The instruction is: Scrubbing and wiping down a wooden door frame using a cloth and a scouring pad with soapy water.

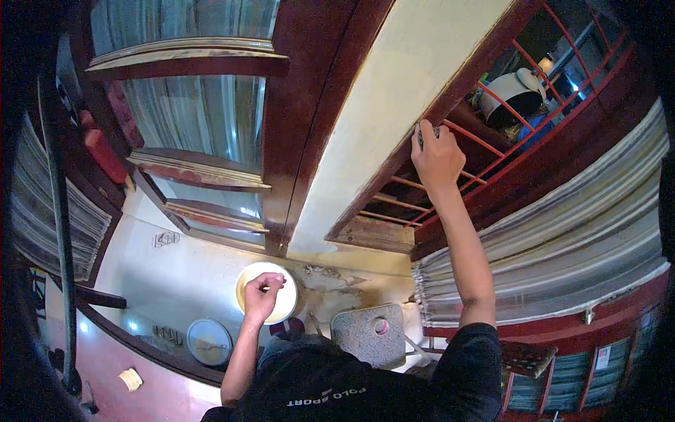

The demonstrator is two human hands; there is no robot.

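With my right hand (439, 158) I grip a small dark scouring pad or similar thing, partly hidden by the fingers, against the dark wooden window frame (387, 174) beside a cream-painted wall strip (369, 116). My left hand (262, 295) is over a white bucket (287, 308) of pale, paint-like content, its fingers curled; whether they hold anything cannot be told. Red metal bars (474, 176) cross the window opening just beyond my right hand.
A grey padded chair (364, 329) with a tape roll (380, 326) stands beside me. A round lid (209, 342) lies left of the bucket. A glazed wooden door (311, 105) stands ahead, a striped curtain (548, 253) hangs at right, and a dark pole (63, 237) rises at left.
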